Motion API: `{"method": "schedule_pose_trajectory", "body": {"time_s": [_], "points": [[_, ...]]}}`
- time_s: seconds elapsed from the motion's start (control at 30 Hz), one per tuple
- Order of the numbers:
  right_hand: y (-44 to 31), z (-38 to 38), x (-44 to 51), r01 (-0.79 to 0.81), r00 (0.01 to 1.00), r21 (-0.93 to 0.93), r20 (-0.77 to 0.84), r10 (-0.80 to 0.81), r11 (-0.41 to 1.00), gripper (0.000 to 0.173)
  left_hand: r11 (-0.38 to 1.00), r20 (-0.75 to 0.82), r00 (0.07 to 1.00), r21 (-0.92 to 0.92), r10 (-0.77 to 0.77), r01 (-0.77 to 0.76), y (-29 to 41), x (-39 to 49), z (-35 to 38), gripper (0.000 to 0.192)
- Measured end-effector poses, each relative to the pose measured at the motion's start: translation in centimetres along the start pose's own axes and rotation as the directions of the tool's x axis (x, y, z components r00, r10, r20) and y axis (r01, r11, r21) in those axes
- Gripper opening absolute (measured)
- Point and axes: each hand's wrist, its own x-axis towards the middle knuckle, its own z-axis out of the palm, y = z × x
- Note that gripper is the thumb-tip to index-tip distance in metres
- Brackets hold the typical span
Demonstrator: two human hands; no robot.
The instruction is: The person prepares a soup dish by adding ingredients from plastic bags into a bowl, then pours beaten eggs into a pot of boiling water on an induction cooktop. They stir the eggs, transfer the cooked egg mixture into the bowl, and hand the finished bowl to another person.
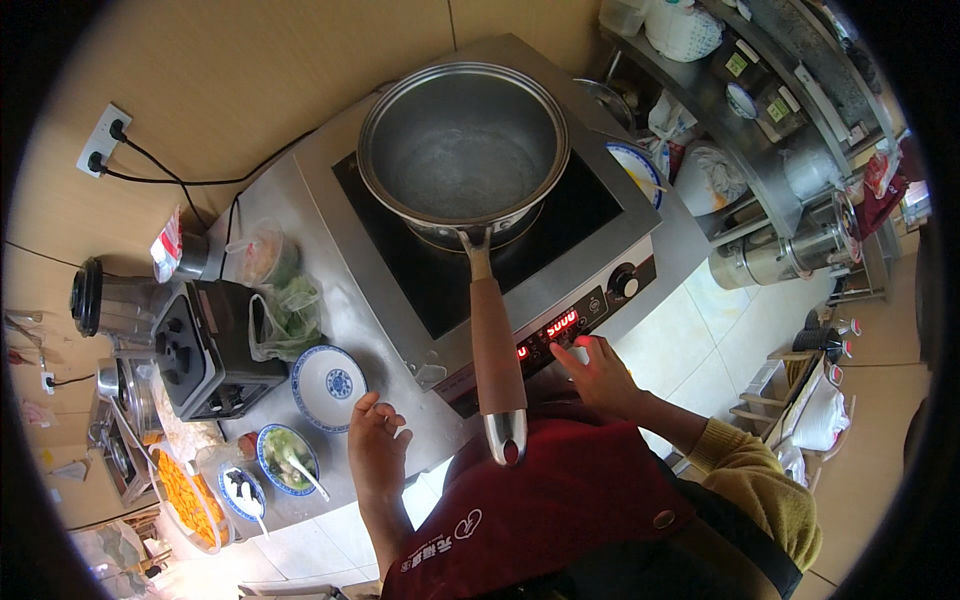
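Observation:
A steel saucepan [465, 172] with clear liquid, probably water, in the bottom sits on the black plate of an induction cooker [592, 217]. Its brown handle [495, 345] points towards me, over the cooker's front edge. My right hand [604, 379] holds nothing; its index finger touches or nearly touches the control panel [536, 351], just below lit red digits. On the panel's right end is a black knob [623, 282]. My left hand [381, 446] is raised near the counter's front edge, fingers loosely bent and holding nothing. Beside it lies a blue-patterned white bowl [315, 382].
Small bowls with white spoons, one of chopped greens [281, 450] and one of dark bits [238, 487], stand left. Around them are a basket of orange pieces [187, 495], a blender [210, 352] and a bag of greens [292, 311]. Steel shelving [720, 127] rises right.

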Motion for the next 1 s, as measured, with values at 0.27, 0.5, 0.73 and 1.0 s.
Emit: {"method": "schedule_pose_trajectory", "body": {"time_s": [0.27, 0.5, 0.73, 1.0], "points": [[-0.7, 0.7, 0.0, -0.038, 0.999, -0.113, -0.005, 0.038, 0.993, 0.074, 0.983, 0.021, 1.0, 0.182, 0.022, -0.025, -0.2, 0.3, -0.2, 0.025], [-0.8, 0.7, -0.4, -0.023, 1.0, -0.077, 0.011, 0.024, 0.997, 0.071, 0.998, 0.029, 1.0, 0.057, -0.01, 0.009, -0.2, 0.1, -0.6, 0.023], [-1.2, 1.7, -0.3, -0.04, 0.999, -0.107, -0.022, 0.038, 0.993, 0.072, 1.0, 0.068, 0.997, 0.008, -0.023, 0.023, -0.3, -0.7, -2.2, 0.022], [-2.2, 2.2, -0.5, -0.066, 0.991, -0.153, -0.129, 0.046, 0.986, 0.076, 0.995, 0.105, 0.989, 0.026, -0.101, 0.098, -0.3, -1.1, -3.6, 0.032]]}}
